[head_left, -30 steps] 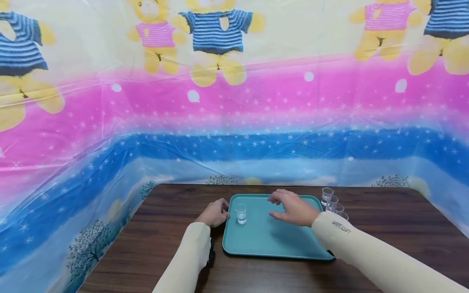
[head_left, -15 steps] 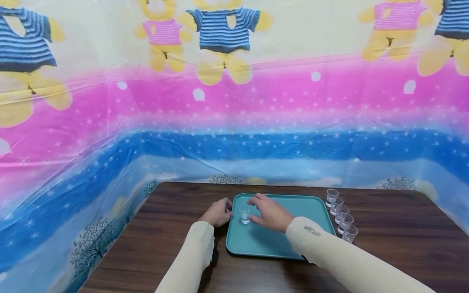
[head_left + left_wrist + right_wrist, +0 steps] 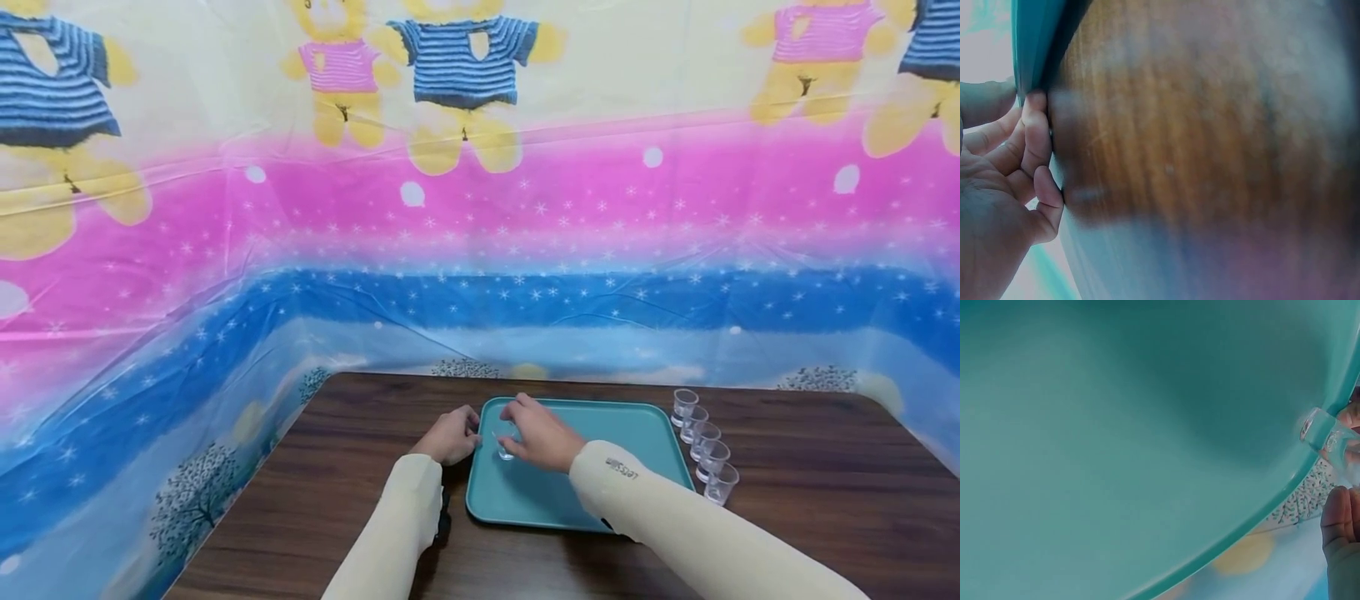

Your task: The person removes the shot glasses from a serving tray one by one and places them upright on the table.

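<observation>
A small clear shot glass [image 3: 505,452] stands near the left side of the green tray [image 3: 600,500]. My right hand [image 3: 546,435] reaches over the tray, with fingers and thumb curved round this glass and hiding much of it. In the right wrist view, the shot glass [image 3: 1327,439] has its base on the tray, and part of my right hand [image 3: 1340,525] is close to its rim. My left hand [image 3: 448,437] grips the tray's left rim. The left wrist view shows my left hand [image 3: 1004,156] with the thumb above that rim and bent fingers below.
Several more clear shot glasses [image 3: 710,457] stand in a slanting row on the dark wooden table [image 3: 810,492], just right of the tray. A patterned curtain [image 3: 525,308] hangs behind the table and along its left side.
My right hand has moved left across the tray to the shot glass and closed in round it. My left hand stays at the tray's rim. The view has shifted slightly.
</observation>
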`<state>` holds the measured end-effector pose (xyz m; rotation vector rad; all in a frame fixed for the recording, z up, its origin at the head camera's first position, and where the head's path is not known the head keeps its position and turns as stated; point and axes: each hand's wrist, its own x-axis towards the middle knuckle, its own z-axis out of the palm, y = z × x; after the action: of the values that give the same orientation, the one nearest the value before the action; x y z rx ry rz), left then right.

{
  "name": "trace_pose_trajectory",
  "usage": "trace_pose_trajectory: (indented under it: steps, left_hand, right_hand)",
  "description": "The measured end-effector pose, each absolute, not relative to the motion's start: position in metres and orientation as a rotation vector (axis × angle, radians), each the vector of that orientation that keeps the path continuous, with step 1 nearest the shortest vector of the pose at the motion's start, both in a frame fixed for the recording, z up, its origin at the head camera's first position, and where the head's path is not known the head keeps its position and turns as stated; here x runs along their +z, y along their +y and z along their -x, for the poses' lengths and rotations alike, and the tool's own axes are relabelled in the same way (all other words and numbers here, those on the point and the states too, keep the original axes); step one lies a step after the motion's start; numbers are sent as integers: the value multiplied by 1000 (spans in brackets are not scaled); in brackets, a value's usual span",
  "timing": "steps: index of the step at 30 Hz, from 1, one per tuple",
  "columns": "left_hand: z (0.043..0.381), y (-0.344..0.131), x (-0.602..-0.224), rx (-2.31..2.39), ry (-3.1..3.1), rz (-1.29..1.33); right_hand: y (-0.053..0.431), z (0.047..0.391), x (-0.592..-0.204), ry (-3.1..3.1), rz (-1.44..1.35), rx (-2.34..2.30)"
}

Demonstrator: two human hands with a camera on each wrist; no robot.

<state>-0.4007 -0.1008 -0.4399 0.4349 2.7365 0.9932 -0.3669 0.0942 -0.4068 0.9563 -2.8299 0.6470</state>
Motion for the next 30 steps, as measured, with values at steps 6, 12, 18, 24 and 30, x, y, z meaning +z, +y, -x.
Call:
trace_pose_trajectory:
  steps: [6, 12, 18, 24, 30]
  left_hand:
    - [400, -99, -441, 989, 2750, -439]
    - [397, -100, -440, 1015, 2733, -464]
    - [398, -101, -440, 1012, 2730, -466]
    - [401, -102, -443, 1014, 2736, -459]
    - [400, -99, -441, 1021, 2731, -463]
  right_hand:
    - [115, 366, -406, -2825, -1046, 709]
    - [144, 360, -398, -2817, -1053, 742]
    - [177, 351, -389, -2817, -994, 669]
    - [215, 341, -385, -2856, -950, 623]
    - [261, 319, -381, -2851, -966, 569]
